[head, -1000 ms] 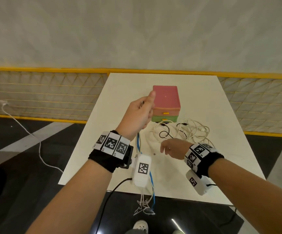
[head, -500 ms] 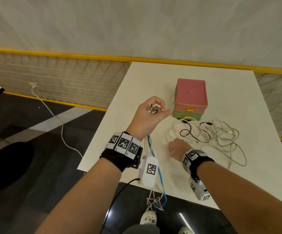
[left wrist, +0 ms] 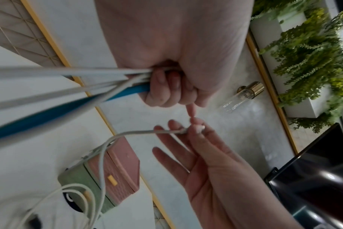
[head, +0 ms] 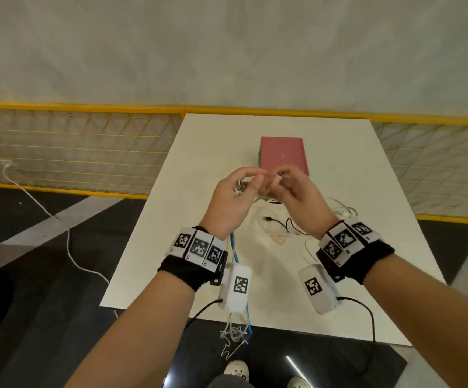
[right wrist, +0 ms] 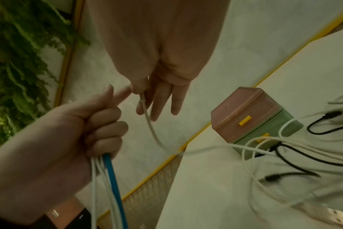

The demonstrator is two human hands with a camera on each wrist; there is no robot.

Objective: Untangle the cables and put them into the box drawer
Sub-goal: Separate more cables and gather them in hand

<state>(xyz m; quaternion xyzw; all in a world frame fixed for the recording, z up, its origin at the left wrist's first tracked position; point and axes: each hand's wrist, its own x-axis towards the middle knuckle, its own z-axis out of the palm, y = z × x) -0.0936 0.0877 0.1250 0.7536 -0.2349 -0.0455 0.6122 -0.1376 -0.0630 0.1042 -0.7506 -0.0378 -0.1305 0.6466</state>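
My left hand (head: 244,186) is raised above the table and grips a bundle of white and blue cables (left wrist: 68,96) in its curled fingers. The bundle hangs down past the table's near edge (head: 238,331). My right hand (head: 283,177) is right beside it and pinches the plug end of a white cable (right wrist: 147,114) between thumb and forefinger, its other fingers straight. That cable runs down to a tangle of white and black cables (head: 283,225) lying in front of the box (head: 281,155). The box has a pink top over a green base and yellow drawer handles (right wrist: 245,120), and both drawers are closed.
The white table (head: 193,219) is narrow, with dark floor on both sides and a yellow mesh fence (head: 73,152) behind it. A loose white cable (head: 59,228) trails on the floor at the left. My shoes (head: 235,371) are under the near edge.
My right hand has lifted off the table with a white cable end and come up next to my left hand. The left hand still holds its bundle.
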